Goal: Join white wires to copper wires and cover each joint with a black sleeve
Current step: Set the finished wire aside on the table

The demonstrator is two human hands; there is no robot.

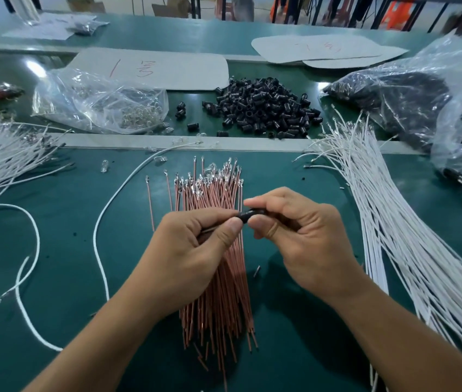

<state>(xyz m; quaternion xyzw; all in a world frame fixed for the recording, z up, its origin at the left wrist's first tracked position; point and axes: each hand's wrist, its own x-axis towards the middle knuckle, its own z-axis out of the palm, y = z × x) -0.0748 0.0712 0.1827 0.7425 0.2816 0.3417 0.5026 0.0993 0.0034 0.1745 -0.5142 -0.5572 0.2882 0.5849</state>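
My left hand (195, 244) pinches a copper wire (210, 229) between thumb and forefinger, just left of a black sleeve (252, 214). My right hand (289, 236) grips that sleeve with thumb and fingers curled round it. Both hands hover over a pile of copper wires (218, 292) lying on the green table (62, 250). A heap of loose black sleeves (263, 108) lies beyond the grey strip. A bundle of white wires (393, 236) fans out at the right. The joint inside the sleeve is hidden.
Another bundle of white wires (0, 154) lies at the left. Loose white wires (102, 236) curl across the table. A clear bag of small metal parts (102, 103) sits at back left, and a bag of black parts (410, 91) at back right. Cardboard sheets (173, 66) lie behind.
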